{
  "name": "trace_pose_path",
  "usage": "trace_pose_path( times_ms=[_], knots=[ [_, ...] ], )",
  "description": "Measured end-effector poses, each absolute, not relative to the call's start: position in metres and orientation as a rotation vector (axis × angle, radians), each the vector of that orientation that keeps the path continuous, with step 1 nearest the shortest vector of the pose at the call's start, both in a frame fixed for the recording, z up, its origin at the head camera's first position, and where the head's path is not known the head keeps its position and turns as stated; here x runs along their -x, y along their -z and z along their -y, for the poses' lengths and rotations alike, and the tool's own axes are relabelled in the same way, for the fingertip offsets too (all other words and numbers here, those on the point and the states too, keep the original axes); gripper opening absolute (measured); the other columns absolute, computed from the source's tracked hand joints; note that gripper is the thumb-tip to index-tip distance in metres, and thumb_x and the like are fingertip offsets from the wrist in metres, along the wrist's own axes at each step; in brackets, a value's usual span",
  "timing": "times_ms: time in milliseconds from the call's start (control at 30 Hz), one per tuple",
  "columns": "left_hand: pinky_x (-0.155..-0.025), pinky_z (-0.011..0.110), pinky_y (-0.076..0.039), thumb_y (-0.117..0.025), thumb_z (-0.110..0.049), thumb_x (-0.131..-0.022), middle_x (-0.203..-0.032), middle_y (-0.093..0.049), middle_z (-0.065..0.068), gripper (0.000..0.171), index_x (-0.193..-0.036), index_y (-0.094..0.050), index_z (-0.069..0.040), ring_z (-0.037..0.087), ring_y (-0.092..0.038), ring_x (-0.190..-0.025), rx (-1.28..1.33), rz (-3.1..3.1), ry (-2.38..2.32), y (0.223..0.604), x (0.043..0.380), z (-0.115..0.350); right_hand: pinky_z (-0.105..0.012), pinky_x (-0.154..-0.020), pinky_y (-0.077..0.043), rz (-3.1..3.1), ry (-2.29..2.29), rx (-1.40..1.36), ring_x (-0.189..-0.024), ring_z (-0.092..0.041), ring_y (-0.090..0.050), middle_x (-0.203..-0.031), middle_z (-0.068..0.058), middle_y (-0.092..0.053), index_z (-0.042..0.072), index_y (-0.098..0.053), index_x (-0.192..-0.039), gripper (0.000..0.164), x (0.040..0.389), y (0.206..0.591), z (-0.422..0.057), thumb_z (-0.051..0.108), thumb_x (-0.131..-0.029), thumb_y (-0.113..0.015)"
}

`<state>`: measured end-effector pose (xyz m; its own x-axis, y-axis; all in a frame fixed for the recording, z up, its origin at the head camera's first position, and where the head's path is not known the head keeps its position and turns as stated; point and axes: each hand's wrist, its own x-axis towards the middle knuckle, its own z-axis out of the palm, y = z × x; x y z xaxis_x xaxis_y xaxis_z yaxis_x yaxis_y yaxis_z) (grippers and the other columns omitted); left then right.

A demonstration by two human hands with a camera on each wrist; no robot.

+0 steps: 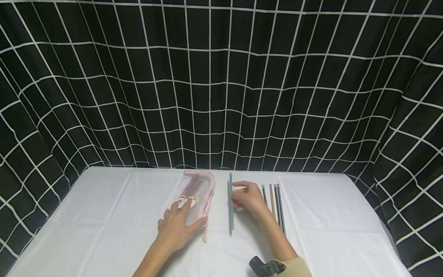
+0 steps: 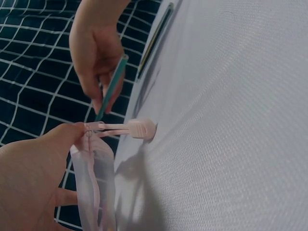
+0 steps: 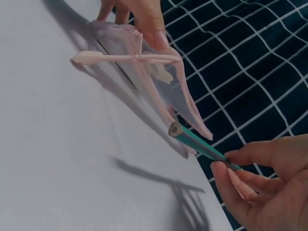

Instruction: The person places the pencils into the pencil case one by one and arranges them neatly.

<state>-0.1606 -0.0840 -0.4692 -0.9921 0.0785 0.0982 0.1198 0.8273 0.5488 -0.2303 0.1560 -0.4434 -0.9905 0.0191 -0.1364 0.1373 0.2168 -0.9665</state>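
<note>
A clear pencil case (image 1: 211, 184) with pink edging lies left of centre, several pencils (image 1: 194, 185) inside it. My left hand (image 1: 174, 231) holds its near end, thumb at the pink zipper edge and the other fingers spread over the clear side. In the right wrist view the case's mouth gapes, and a pink zipper pull (image 3: 89, 57) hangs out over the cloth. Right of the case, my right hand (image 1: 250, 198) pinches a teal pencil (image 1: 231, 215) between thumb and fingers. The pencil's near end looks flat and unsharpened (image 3: 175, 129).
Several loose pencils (image 1: 271, 198), dark and gold, lie to the right, partly behind the right forearm. White cloth (image 1: 328, 215) covers the table. A black curtain with a white grid (image 1: 221, 96) stands behind it and at both sides.
</note>
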Motion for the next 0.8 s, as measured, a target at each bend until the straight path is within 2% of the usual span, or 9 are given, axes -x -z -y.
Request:
trace_pose_path(
  times_ms=[367,667,800],
  knots=[
    [-0.089,0.073,-0.043,-0.064,-0.068,-0.093,-0.149,-0.05,0.033,0.082,-0.153,-0.055,-0.013,0.054,-0.054,-0.126,0.158,2.944,0.888,0.47,0.162,0.084,-0.029,-0.063,-0.062,-2.357,1.95,-0.208,-0.064,-0.012,-0.068,-0.093,-0.021,-0.075,-0.012,-0.062,-0.134,0.05,0.24,0.446,-0.146,-0.01,-0.084,-0.066],
    [-0.087,0.07,-0.045,-0.065,-0.068,-0.093,-0.148,-0.05,0.031,0.081,-0.153,-0.055,-0.014,0.052,-0.055,-0.124,0.154,2.958,0.864,0.468,0.161,0.084,-0.029,-0.063,-0.062,-2.347,1.988,-0.22,-0.064,-0.012,-0.07,-0.101,-0.03,-0.075,-0.014,-0.061,-0.134,0.049,0.241,0.444,-0.135,-0.01,-0.086,-0.066],
    [-0.086,0.069,-0.045,-0.065,-0.069,-0.093,-0.148,-0.051,0.03,0.081,-0.153,-0.055,-0.015,0.05,-0.056,-0.122,0.15,2.96,0.864,0.468,0.161,0.084,-0.028,-0.064,-0.062,-2.338,1.997,-0.238,-0.063,-0.012,-0.07,-0.097,-0.027,-0.075,-0.013,-0.061,-0.134,0.048,0.243,0.444,-0.13,-0.009,-0.086,-0.066]
  ],
)
